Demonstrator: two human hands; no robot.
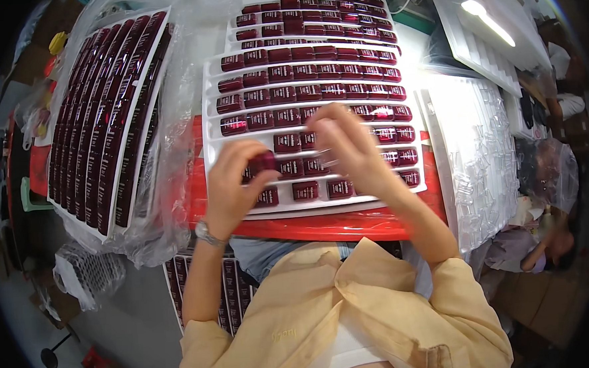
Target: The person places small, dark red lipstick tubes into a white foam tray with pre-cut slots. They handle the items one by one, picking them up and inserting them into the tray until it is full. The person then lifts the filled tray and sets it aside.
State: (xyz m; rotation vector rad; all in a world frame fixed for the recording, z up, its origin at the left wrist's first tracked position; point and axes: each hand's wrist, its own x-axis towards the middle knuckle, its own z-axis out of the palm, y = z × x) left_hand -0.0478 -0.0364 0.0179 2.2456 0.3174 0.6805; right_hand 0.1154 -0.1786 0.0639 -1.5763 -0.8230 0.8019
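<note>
My left hand (236,180) is closed around a small dark red bottle (262,162), lifted a little over the near left part of a white tray (213,136). The tray holds rows of similar labelled dark red bottles (281,73). Over the middle of its nearer rows is my right hand (349,148), smeared by motion. Something faint and clear shows by its fingers, too blurred to make out. In the nearest row a few bottles (305,191) stand apart with gaps between them; the hands hide part of the rows behind.
The tray lies on a red table (277,233), with another filled tray (233,35) beyond. Stacked trays of dark red bottles (98,121) in plastic wrap stand at left. Many clear plastic pieces (483,154) lie on a white tray at right. Another person (521,249) is at far right.
</note>
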